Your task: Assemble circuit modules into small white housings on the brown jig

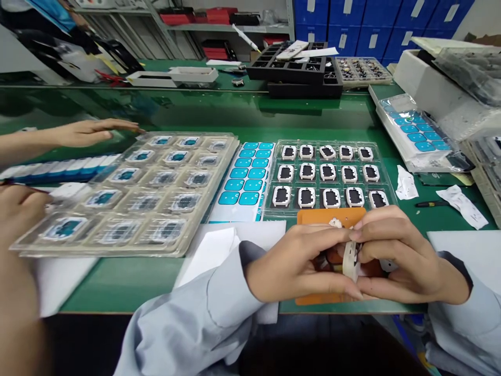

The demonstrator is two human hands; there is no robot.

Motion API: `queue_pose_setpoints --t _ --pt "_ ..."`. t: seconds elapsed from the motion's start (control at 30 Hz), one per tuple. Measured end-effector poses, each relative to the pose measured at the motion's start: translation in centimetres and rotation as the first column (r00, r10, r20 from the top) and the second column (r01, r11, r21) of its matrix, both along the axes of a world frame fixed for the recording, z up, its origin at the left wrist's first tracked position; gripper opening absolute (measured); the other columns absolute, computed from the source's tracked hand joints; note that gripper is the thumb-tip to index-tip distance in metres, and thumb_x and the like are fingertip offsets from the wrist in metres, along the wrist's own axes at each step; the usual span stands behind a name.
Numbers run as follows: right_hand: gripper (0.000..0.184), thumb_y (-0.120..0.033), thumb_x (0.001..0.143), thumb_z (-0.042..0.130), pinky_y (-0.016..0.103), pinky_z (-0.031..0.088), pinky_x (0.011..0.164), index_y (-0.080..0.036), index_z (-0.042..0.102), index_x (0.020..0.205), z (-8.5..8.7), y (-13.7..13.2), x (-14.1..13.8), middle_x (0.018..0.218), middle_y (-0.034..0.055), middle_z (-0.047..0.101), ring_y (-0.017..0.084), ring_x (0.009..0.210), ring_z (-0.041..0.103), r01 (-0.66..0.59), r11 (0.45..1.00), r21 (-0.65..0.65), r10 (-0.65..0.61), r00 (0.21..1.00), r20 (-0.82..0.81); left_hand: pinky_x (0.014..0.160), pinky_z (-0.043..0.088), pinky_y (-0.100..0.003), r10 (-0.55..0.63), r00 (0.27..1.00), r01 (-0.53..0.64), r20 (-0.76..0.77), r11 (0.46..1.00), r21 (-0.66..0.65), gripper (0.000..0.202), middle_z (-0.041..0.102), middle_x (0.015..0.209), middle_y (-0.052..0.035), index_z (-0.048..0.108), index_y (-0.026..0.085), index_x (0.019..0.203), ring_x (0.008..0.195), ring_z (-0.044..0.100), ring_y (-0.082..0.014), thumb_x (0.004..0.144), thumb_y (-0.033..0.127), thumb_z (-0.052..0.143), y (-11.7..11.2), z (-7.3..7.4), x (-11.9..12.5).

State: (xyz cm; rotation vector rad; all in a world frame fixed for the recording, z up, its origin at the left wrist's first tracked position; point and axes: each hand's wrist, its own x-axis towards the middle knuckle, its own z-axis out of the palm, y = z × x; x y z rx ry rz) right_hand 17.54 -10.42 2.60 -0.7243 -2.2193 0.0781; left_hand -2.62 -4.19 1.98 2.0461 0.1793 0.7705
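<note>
Left hand (295,263) and right hand (409,258) pinching a white frame (351,263) over the orange mat (332,216); risk of a slipped grip and a drop (tray (329,175) just beyond the mat).

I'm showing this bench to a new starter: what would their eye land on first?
First come the person's left hand and right hand, at bottom centre, pinching a small white part above an orange mat. Just beyond lies a clear tray of white frames in three tidy rows. Further left, a co-worker's hand reaches past a larger clear tray of modules.
</note>
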Motion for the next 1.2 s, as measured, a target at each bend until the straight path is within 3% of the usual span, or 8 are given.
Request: queue_pose_setpoints --t 0.23,0.4,0.57,0.77,1.0,1.2 --pt "0.018 -0.023 0.088 0.067 0.036 0.054 0.077 -0.01 0.063 0.1 0.6 -0.2 0.3 0.095 0.0114 0.067 0.021 0.092 0.06 0.001 0.997 0.078 -0.005 0.999 0.05 0.06 0.042 -0.018 -0.003 0.999 0.003 0.046 1.0 0.001 0.042 0.06 0.075 0.0013 0.062 0.017 0.115 0.063 0.053 -0.0093 0.079 0.036 0.074 0.2 -0.4 -0.1" --pt "0.014 -0.023 0.093 0.062 0.035 0.055 0.078 -0.012 0.066 0.1 0.8 -0.5 0.3 0.095 0.0082 0.069 0.02 0.095 0.06 0.035 0.995 0.094 -0.039 0.998 0.047 0.057 0.041 -0.018 -0.028 0.999 0.026 -0.019 0.993 -0.118 0.046 0.062 0.075 0.0007 0.062 0.015 0.118 0.061 0.05 -0.0086 0.08 0.039 0.073 0.1 -0.1 -0.4" --pt "0.013 -0.016 0.086 0.07 0.035 0.054 0.071 -0.014 0.068 0.099 0.8 -1.0 0.8 0.096 0.0062 0.071 0.02 0.091 0.06 0.005 0.995 0.104 -0.008 1.0 0.024 0.068 0.05 -0.021 -0.082 0.997 0.076 -0.011 0.957 -0.28 0.051 0.07 0.095 -0.0067 0.061 0.015 0.12 0.079 0.064 -0.0147 0.076 0.036 0.077 0.1 0.0 -0.5" --pt "0.012 -0.014 0.092 0.061 0.034 0.056 0.073 -0.013 0.068 0.102 1.1 -1.6 1.0 0.102 0.0078 0.072 0.018 0.093 0.064 0.007 0.998 0.062 -0.008 1.0 0.023 0.076 0.054 -0.025 -0.105 0.994 0.104 0.017 0.924 -0.368 0.053 0.072 0.106 -0.0095 0.061 0.017 0.12 0.096 0.068 -0.0204 0.072 0.029 0.081 0.1 -0.4 -0.4" --pt "0.021 -0.009 0.098 0.047 0.029 0.057 0.093 -0.01 0.068 0.103 0.9 -2.4 0.7 0.102 0.0089 0.072 0.016 0.104 0.065 0.026 0.986 0.162 -0.039 0.996 0.081 0.089 0.055 -0.03 -0.079 0.995 0.094 0.053 0.91 -0.404 0.051 0.072 0.11 -0.01 0.062 0.017 0.114 0.107 0.067 -0.0231 0.069 0.026 0.084 -0.3 -0.3 -0.5" --pt "0.017 -0.01 0.095 0.054 0.025 0.057 0.094 -0.013 0.07 0.099 0.3 -2.5 0.5 0.1 0.0067 0.072 0.015 0.102 0.067 0.081 0.945 0.318 -0.118 0.988 0.101 0.095 0.054 -0.032 -0.068 0.995 0.094 0.077 0.913 -0.398 0.052 0.072 0.112 -0.0104 0.061 0.017 0.113 0.11 0.067 -0.0242 0.067 0.024 0.085 -0.3 -0.5 -0.4"
